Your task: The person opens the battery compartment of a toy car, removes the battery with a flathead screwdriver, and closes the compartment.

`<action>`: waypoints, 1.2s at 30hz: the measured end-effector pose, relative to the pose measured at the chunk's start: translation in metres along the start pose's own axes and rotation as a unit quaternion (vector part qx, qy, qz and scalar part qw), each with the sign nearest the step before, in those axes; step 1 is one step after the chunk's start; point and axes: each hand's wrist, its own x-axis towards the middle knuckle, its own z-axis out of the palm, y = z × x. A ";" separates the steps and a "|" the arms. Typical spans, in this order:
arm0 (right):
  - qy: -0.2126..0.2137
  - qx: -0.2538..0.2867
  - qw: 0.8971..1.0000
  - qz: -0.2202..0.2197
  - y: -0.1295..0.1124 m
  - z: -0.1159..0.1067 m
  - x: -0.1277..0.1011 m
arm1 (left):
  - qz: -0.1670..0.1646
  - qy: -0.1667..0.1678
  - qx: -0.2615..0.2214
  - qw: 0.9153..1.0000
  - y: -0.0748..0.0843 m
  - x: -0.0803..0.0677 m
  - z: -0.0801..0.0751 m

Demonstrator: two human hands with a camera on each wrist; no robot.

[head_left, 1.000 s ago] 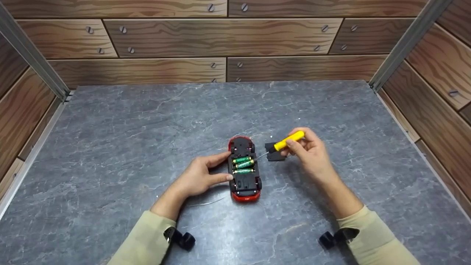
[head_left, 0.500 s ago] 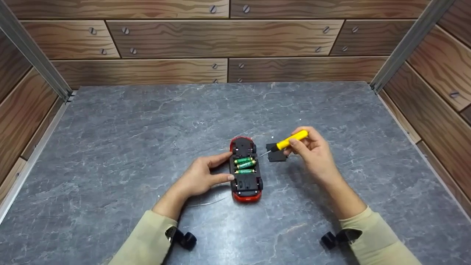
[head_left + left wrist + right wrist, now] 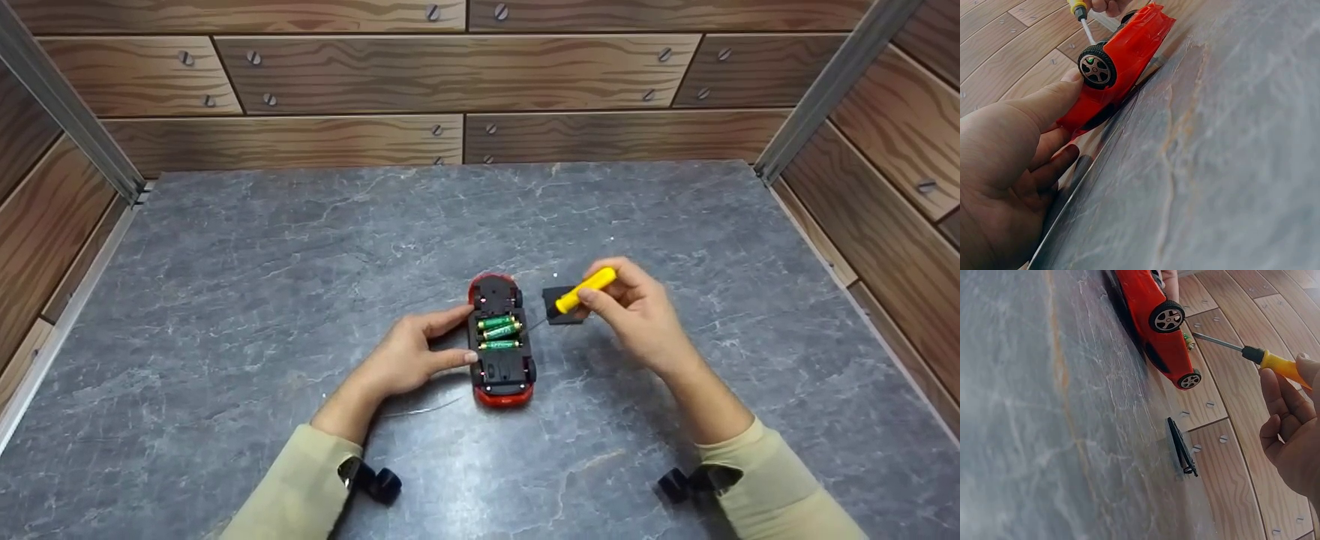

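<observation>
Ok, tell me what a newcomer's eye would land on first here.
Most likely the red toy car, upside down near the middle of the grey table, with three green batteries showing in its underside. Next would come the bright yellow screwdriver in the right hand, its shaft slanting toward the batteries. A black cover lies on the table just right of the car.

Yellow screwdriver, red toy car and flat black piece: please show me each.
Yellow screwdriver (image 3: pixel 595 283): head view, on the handle.
Red toy car (image 3: pixel 1129 56): left wrist view, body side.
Flat black piece (image 3: pixel 557 295): head view, upper face.
</observation>
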 end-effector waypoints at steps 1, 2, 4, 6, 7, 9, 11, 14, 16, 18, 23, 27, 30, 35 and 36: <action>-0.004 -0.007 1.000 0.002 -0.001 0.000 0.000 | -0.002 0.000 0.000 1.000 0.000 0.000 0.000; -0.008 -0.013 1.000 0.004 -0.002 0.001 -0.001 | -0.003 0.001 0.000 1.000 0.000 0.000 0.000; -0.018 -0.023 1.000 0.005 -0.004 0.002 -0.001 | -0.005 0.001 0.000 1.000 0.000 0.000 0.000; -0.027 -0.032 0.999 0.005 -0.005 0.002 -0.001 | -0.005 0.001 0.001 1.000 0.000 0.000 0.001; -0.031 -0.036 0.999 0.004 -0.006 0.003 -0.001 | -0.003 0.001 0.000 1.000 0.000 0.000 0.001; -0.038 -0.041 0.998 0.005 -0.007 0.003 0.000 | -0.002 -0.002 0.000 1.000 0.000 0.000 0.000; -0.040 -0.047 0.998 0.008 -0.008 0.003 0.000 | -0.001 -0.002 0.000 1.000 0.000 0.001 0.000; -0.043 -0.052 0.998 0.013 -0.009 0.004 0.000 | -0.002 -0.002 -0.001 1.000 0.000 0.001 0.000; -0.047 -0.059 0.997 0.017 -0.010 0.005 0.000 | -0.001 0.001 0.000 1.000 0.000 0.000 0.000; -0.051 -0.063 0.997 0.019 -0.011 0.006 0.000 | 0.000 0.001 -0.002 1.000 0.000 0.000 0.000; -0.055 -0.074 0.995 0.023 -0.013 0.007 0.000 | 0.001 0.001 -0.006 1.000 0.000 -0.001 0.001; -0.058 -0.087 0.994 0.027 -0.015 0.008 0.001 | 0.002 0.001 -0.006 1.000 0.000 -0.001 0.001; -0.059 -0.092 0.994 0.028 -0.015 0.009 0.001 | 0.000 0.002 -0.006 1.000 0.000 -0.001 0.001; -0.059 -0.103 0.993 0.026 -0.016 0.010 0.002 | 0.000 0.002 -0.004 1.000 0.001 -0.001 0.001; -0.059 -0.107 0.992 0.026 -0.017 0.010 0.002 | 0.001 0.002 -0.003 1.000 0.000 -0.001 0.001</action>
